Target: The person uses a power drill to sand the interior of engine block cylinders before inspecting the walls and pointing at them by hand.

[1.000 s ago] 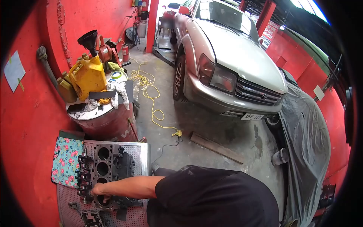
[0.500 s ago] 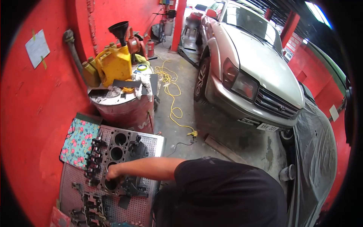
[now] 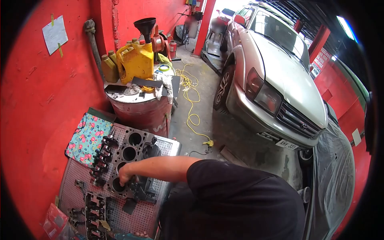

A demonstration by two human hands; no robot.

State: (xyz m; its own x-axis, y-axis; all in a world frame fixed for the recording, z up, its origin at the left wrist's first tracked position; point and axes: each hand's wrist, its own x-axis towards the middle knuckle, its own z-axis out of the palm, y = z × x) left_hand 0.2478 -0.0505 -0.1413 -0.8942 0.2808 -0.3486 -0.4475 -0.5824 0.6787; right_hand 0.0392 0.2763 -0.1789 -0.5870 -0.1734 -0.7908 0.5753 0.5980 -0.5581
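Observation:
My right hand (image 3: 125,173) reaches in from the right over the engine block (image 3: 131,131), at the rim of a cylinder bore near its front end. Its fingers are pressed together and point down; what they hold, if anything, is hidden. Just left of the block lies a crankshaft (image 3: 103,160). At the bottom edge, a small part of my left hand (image 3: 140,233) shows beside a teal item (image 3: 120,236); its grip cannot be made out. A cylinder-head-like part (image 3: 95,214) rests near it.
The perforated metal table (image 3: 76,178) also bears a flowered cloth (image 3: 90,138) and connecting rods (image 3: 80,185). Behind stands a drum (image 3: 140,114) with a yellow jug (image 3: 136,62) and black funnel (image 3: 145,26). A yellow cord (image 3: 192,108) lies on the floor near a parked vehicle (image 3: 280,72).
The whole view has shifted, with the scene now lying further right. My right hand stays at the bores, slightly higher in relation to the front bore, which shows more.

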